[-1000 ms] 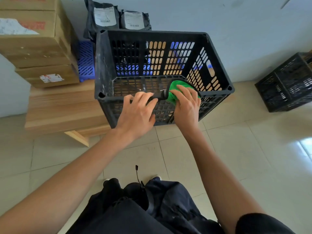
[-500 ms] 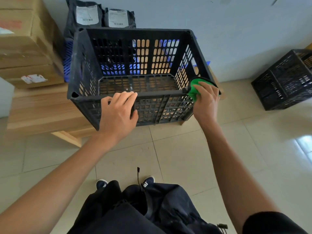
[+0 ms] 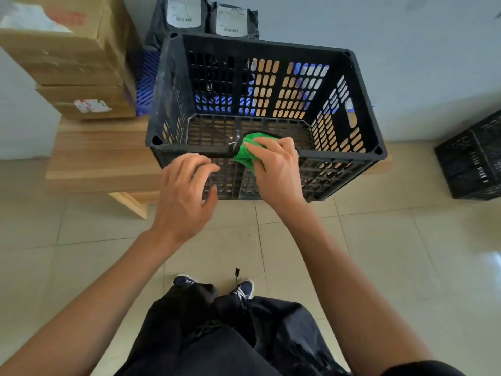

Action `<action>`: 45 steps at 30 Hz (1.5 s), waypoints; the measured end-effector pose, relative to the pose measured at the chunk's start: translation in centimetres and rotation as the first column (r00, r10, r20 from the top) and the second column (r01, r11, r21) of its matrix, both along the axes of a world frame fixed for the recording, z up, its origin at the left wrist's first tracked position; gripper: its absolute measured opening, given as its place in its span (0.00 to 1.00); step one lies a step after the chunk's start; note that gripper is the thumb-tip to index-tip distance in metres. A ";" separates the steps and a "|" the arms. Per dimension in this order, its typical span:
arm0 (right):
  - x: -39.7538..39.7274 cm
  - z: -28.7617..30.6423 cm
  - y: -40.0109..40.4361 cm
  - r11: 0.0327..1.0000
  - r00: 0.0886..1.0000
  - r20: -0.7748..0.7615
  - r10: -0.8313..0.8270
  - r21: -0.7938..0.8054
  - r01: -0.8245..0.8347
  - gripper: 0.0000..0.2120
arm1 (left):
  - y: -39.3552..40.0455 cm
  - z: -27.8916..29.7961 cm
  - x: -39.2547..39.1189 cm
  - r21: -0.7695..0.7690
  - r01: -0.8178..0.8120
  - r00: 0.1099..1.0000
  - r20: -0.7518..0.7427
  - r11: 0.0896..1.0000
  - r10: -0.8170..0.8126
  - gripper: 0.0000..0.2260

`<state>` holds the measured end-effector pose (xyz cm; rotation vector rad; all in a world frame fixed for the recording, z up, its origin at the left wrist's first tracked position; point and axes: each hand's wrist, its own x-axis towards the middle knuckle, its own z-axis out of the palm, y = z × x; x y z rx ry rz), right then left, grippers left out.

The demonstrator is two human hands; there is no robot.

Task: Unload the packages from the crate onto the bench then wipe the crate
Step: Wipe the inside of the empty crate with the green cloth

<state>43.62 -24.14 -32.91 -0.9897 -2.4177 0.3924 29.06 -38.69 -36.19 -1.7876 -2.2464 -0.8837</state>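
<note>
At the near rim: my right hand pinches the cloth over the crate edge, back at 12 o'clock from the 2 o'clock corner half a second ago.
Left hand: off the rim now, fingers loose, holding nothing.
Packages: on the bench, behind the crate.
Meaning: unloading looks done; rim wiping under way.

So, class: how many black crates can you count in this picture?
2. One crate stands on the bench, being wiped; another crate sits on the floor at far right, cut off by the frame. More may be out of view.
</note>
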 end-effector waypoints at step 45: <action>-26.1 2.4 11.2 0.853 0.846 0.119 0.520 -0.124 -0.507 0.13 | 5.0 3.2 -11.4 -0.164 -0.437 0.816 0.341 0.884 0.466 0.19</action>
